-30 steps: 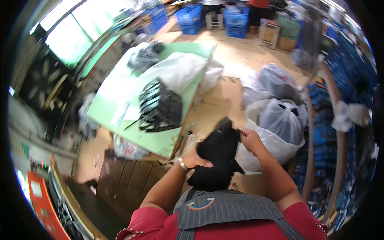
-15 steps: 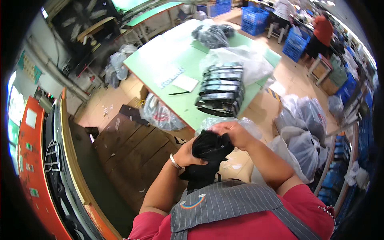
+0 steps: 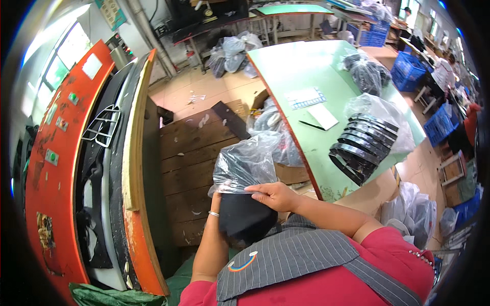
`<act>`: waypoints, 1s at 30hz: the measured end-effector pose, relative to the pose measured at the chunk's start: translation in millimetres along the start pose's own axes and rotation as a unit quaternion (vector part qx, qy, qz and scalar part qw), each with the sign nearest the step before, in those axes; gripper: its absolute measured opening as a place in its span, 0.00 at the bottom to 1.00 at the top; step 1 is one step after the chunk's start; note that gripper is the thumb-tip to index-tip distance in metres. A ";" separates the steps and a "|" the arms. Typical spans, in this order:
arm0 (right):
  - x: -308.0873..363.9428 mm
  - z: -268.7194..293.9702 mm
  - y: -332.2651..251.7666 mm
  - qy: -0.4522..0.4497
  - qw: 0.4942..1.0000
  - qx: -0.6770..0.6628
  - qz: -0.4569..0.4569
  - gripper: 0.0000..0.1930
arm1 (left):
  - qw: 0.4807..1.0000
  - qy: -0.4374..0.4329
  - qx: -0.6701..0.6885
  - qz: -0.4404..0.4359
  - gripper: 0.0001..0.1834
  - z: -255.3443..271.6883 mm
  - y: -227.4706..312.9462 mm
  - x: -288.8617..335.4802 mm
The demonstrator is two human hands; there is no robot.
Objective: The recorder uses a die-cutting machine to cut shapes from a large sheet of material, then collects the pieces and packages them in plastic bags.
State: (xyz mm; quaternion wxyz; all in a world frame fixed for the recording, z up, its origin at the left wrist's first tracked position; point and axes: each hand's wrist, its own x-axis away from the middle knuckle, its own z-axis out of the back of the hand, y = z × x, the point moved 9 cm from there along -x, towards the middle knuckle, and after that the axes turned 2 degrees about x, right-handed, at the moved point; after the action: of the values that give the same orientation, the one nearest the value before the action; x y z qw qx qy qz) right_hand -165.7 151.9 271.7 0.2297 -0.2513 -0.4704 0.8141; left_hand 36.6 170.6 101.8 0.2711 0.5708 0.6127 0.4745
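A clear plastic bag (image 3: 244, 162) is drawn partly over a bundle of black cloth (image 3: 246, 217) in front of me. Dark material shows through the film, while the bundle's near end sticks out uncovered toward my apron. My right hand (image 3: 271, 196) pinches the right side of the bag's mouth, thumb laid along the edge. At the left side of the mouth, my left hand (image 3: 216, 203) grips the bag's edge against the bundle. Its fingers are mostly hidden by the film and the cloth.
A green-topped table (image 3: 286, 71) at right bears curved black strips (image 3: 365, 145), a notepad (image 3: 322, 116), a pen (image 3: 310, 124) and a bagged dark bundle (image 3: 367, 74). An orange machine panel (image 3: 61, 153) stands left. Filled plastic bags (image 3: 278, 132) lie by the table's edge.
My view has swung left, away from the table. The black bundle, gathered in both hands before, now sits partly inside a clear bag whose mouth my hands hold.
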 end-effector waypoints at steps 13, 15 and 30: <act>-69.2 -58.5 56.5 -0.096 0.994 -0.035 -0.027 0.15 | 0.906 0.279 0.317 -0.019 0.31 61.4 42.9 -9.5; -83.0 -40.4 83.9 0.052 0.989 0.054 0.131 0.10 | 0.906 0.253 0.340 -0.011 0.33 51.5 51.0 -25.4; -185.6 -70.0 84.9 -0.235 0.887 -0.377 -0.125 0.07 | 0.854 0.331 0.394 0.069 0.43 118.5 23.1 -154.3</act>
State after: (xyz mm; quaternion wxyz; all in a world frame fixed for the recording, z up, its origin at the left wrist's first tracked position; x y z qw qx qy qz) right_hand 8.9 45.8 202.5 0.1000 -0.0593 -0.8095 0.5755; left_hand 181.4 52.9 42.3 -0.2294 0.4798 0.7610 0.3716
